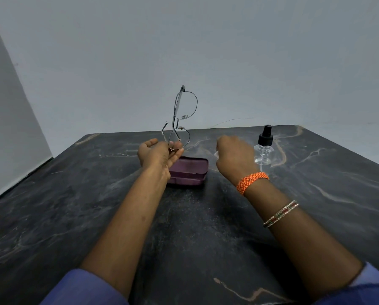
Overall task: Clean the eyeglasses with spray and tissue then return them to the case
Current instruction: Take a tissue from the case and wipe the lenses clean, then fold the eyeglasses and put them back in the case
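My left hand holds thin metal-framed eyeglasses upright by the lower lens rim, above a purple glasses case that lies on the dark marble table. My right hand is closed just right of the case, with a bit of white tissue showing at its fingers. A clear spray bottle with a black nozzle stands to the right of that hand, apart from it.
A grey wall rises behind the table's far edge. The table's left edge runs diagonally near a wall corner. An orange thread band and bangles sit on my right wrist.
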